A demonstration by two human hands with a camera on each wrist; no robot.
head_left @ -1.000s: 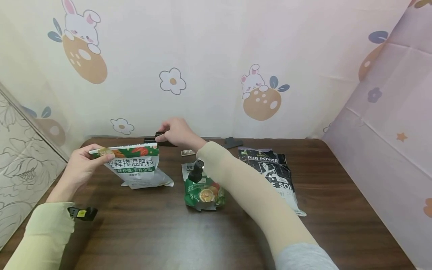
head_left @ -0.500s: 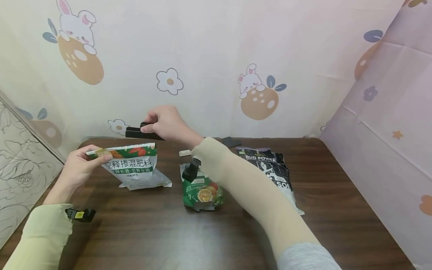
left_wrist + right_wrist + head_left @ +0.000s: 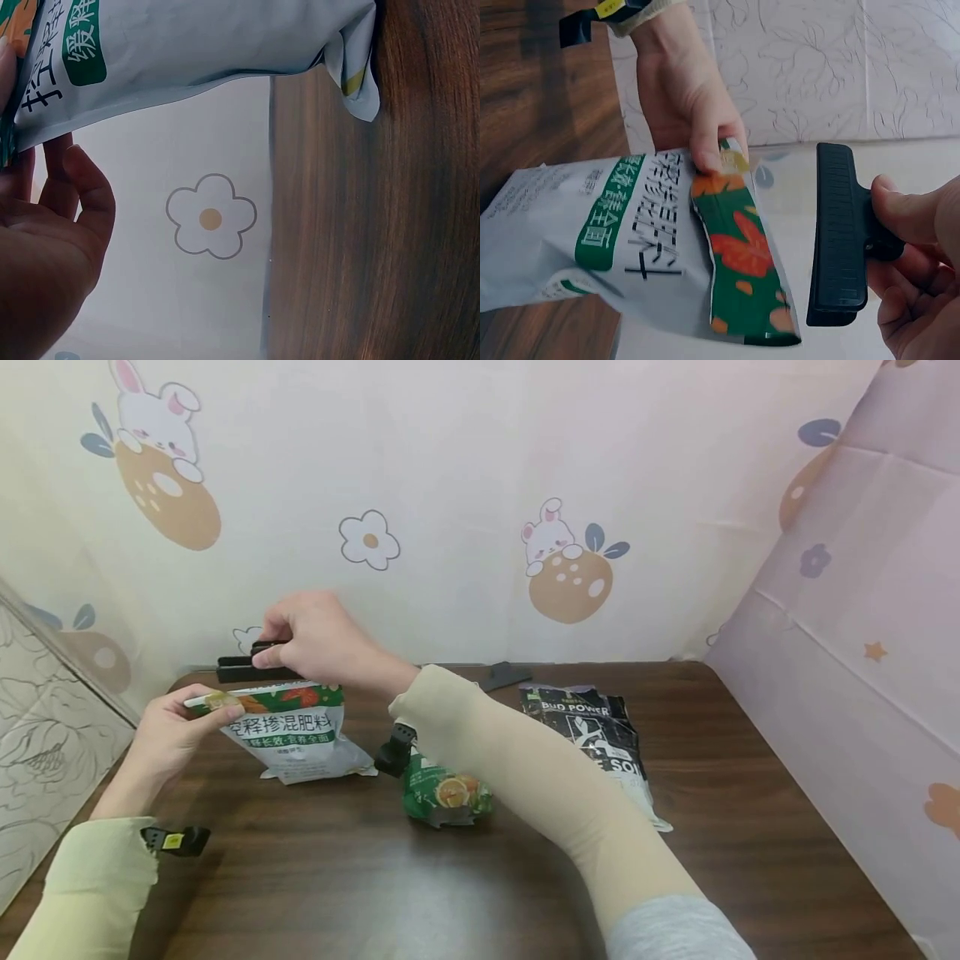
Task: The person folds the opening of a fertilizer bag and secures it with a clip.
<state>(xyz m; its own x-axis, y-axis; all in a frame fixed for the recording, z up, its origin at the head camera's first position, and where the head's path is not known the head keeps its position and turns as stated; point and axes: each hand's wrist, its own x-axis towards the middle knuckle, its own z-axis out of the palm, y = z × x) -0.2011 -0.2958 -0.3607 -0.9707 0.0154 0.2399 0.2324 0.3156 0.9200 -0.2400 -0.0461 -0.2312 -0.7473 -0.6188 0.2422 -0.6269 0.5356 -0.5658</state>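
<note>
A white and green fertilizer bag [image 3: 296,750] stands on the left side of the table, its top folded over into a green band [image 3: 742,251] with fruit pictures. My left hand [image 3: 174,725] pinches the left end of that fold, thumb in front and fingers behind. Just above the fold, my right hand [image 3: 318,639] holds a long black bag clip [image 3: 238,673] by its handles. In the right wrist view the clip [image 3: 838,232] faces the folded edge with a small gap between them. The bag's lower corner [image 3: 360,90] shows in the left wrist view.
A green bag with orange fruit pictures [image 3: 450,795] sits mid-table, partly behind my right forearm. To the right lies a black and white soil bag [image 3: 581,718]. A flat dark piece [image 3: 508,674] lies near the back edge, before a patterned curtain [image 3: 450,460].
My right hand has lifted the black bag clip from the back of the table and carried it left, over the bag's fold. My left hand keeps its pinch on the bag.
</note>
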